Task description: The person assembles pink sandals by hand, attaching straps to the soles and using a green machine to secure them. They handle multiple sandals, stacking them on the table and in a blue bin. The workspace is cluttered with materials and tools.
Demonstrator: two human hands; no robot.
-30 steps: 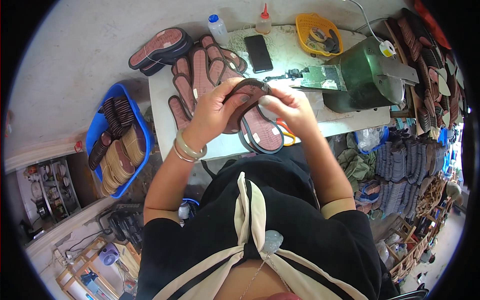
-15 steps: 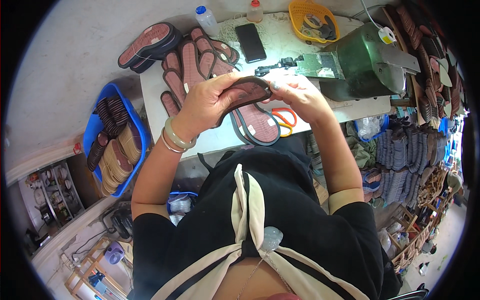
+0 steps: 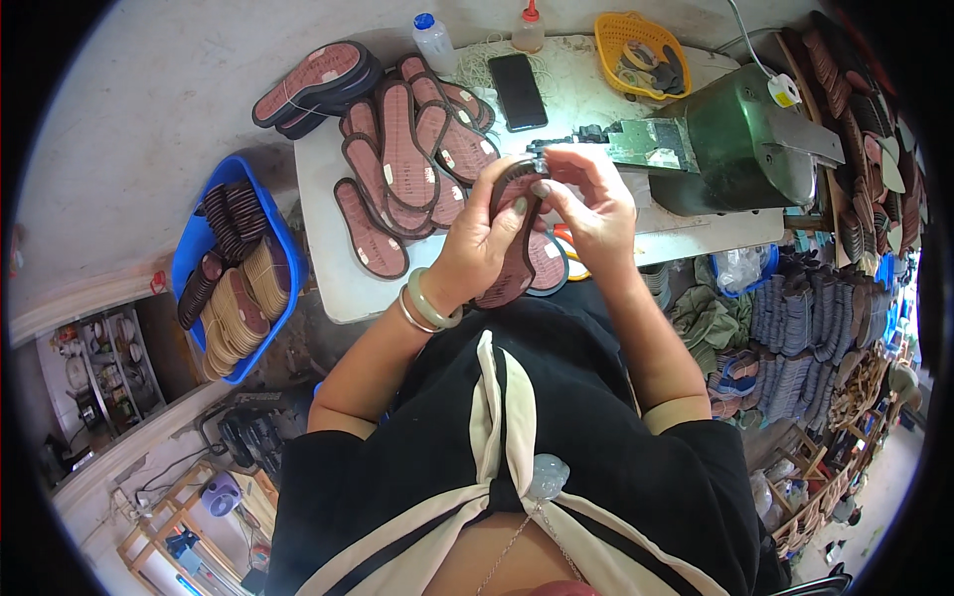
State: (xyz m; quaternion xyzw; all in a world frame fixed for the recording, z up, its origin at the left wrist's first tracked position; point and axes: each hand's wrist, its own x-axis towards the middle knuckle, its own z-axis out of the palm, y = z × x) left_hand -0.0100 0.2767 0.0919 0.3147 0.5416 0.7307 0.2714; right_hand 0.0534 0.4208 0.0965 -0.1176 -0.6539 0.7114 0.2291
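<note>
Both my hands are on a reddish-brown insole [image 3: 513,270] with a dark bound edge, held upright in front of my chest, close to the sewing machine's narrow arm. My left hand [image 3: 484,234] grips its left side, the thumb lying on its face. My right hand [image 3: 594,207] pinches the edge near the top, thumb and fingers pressed together. Behind it, a second insole [image 3: 549,266] lies on the table by the scissors [image 3: 577,266], whose orange and yellow handles are partly covered by my right hand. Left of my hands, several similar insoles [image 3: 406,149] overlap in a pile.
The white table [image 3: 328,288] carries a tied bundle of soles [image 3: 316,81], a black phone [image 3: 518,91], a blue-capped bottle [image 3: 433,44], a red-tipped bottle [image 3: 529,30] and a yellow basket [image 3: 618,22]. The green sewing machine [image 3: 730,139] stands right. A blue basket [image 3: 235,171] holds soles at left.
The insole has turned from a bent, sideways pose to upright. My left hand has moved right and down, and my right hand slightly left and down. More of the pile now shows.
</note>
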